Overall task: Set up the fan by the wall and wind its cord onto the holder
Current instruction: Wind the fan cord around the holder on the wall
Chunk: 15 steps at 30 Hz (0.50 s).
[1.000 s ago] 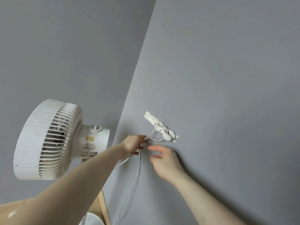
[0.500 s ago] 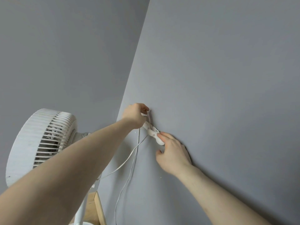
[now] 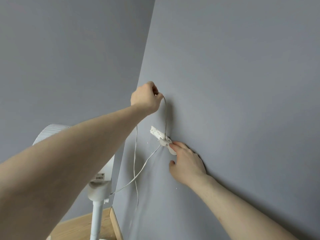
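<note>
Grey wall (image 3: 242, 84): cord (image 3: 165, 116) betw. L-hand fingers (image 3: 156, 94) & holder (image 3: 160, 135).

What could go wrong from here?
1. The holder looks ragged at its upper end; the left hand pulling the cord upward may peel it off the wall, despite the right hand pressing on it.
2. The cord runs down to the fan; more pull could tug or tip it.
</note>
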Each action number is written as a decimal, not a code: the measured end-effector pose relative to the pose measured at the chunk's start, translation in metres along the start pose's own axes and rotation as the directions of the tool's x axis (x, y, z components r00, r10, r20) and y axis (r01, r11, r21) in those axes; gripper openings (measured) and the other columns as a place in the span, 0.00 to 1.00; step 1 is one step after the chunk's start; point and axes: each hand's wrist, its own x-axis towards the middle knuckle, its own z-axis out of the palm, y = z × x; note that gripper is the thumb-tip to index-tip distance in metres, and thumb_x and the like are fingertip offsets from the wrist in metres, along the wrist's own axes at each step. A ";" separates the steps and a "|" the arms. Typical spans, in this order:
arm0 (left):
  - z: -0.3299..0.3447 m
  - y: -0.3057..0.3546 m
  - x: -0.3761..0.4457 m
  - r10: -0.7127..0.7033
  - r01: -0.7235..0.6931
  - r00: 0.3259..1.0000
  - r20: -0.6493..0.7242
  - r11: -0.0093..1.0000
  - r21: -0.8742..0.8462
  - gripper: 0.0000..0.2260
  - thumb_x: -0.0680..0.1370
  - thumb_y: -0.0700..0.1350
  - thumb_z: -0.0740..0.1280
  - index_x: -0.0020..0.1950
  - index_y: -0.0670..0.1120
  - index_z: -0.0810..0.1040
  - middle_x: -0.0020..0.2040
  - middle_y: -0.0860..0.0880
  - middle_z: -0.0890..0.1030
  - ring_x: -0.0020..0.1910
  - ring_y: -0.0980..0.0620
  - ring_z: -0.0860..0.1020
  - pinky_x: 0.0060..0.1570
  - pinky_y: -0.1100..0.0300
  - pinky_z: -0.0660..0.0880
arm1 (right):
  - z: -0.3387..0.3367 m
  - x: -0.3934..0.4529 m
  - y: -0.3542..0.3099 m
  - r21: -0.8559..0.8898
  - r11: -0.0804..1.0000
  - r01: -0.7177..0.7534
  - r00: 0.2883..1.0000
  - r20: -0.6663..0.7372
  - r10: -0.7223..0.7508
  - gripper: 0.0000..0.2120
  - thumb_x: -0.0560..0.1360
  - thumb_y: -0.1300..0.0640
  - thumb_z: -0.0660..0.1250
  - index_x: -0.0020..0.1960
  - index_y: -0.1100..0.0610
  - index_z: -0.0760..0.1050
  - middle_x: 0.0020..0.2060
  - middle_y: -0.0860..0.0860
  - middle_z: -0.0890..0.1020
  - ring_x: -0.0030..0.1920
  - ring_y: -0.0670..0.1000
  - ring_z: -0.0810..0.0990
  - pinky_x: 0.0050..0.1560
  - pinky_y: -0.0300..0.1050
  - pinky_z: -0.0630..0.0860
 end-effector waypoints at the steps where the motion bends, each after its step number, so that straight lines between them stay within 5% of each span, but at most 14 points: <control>1: -0.007 0.008 0.003 0.000 0.000 1.000 -0.026 1.000 -0.021 0.07 0.74 0.48 0.64 0.50 0.50 0.78 0.45 0.51 0.82 0.45 0.45 0.78 0.40 0.58 0.69 | 0.000 0.000 0.000 0.002 1.000 0.000 1.000 0.001 0.000 0.27 0.76 0.59 0.61 0.74 0.45 0.68 0.73 0.37 0.67 0.64 0.52 0.77 0.61 0.46 0.73; 10: -0.079 0.094 0.010 0.085 -0.108 0.987 -0.139 0.979 -0.174 0.07 0.67 0.49 0.67 0.41 0.50 0.82 0.36 0.56 0.82 0.39 0.52 0.81 0.33 0.62 0.74 | -0.005 0.000 0.000 0.074 0.997 -0.038 0.999 0.036 0.035 0.25 0.76 0.60 0.59 0.71 0.44 0.71 0.69 0.39 0.72 0.65 0.51 0.76 0.64 0.46 0.72; 13: -0.093 0.116 0.001 0.162 -0.185 0.978 -0.129 0.964 -0.190 0.07 0.65 0.49 0.68 0.39 0.49 0.82 0.34 0.57 0.82 0.37 0.54 0.81 0.34 0.61 0.77 | -0.012 0.007 -0.003 0.348 0.925 -0.153 0.985 -0.022 0.171 0.15 0.76 0.56 0.61 0.60 0.43 0.77 0.51 0.41 0.82 0.51 0.53 0.81 0.53 0.49 0.80; 15: -0.102 0.129 -0.004 0.224 -0.244 0.967 -0.123 0.952 -0.185 0.07 0.65 0.49 0.68 0.38 0.48 0.82 0.32 0.56 0.82 0.36 0.53 0.81 0.33 0.59 0.78 | -0.024 0.011 -0.009 0.612 0.764 -0.206 0.960 -0.027 0.280 0.23 0.77 0.51 0.65 0.71 0.45 0.72 0.51 0.42 0.84 0.47 0.51 0.85 0.44 0.50 0.83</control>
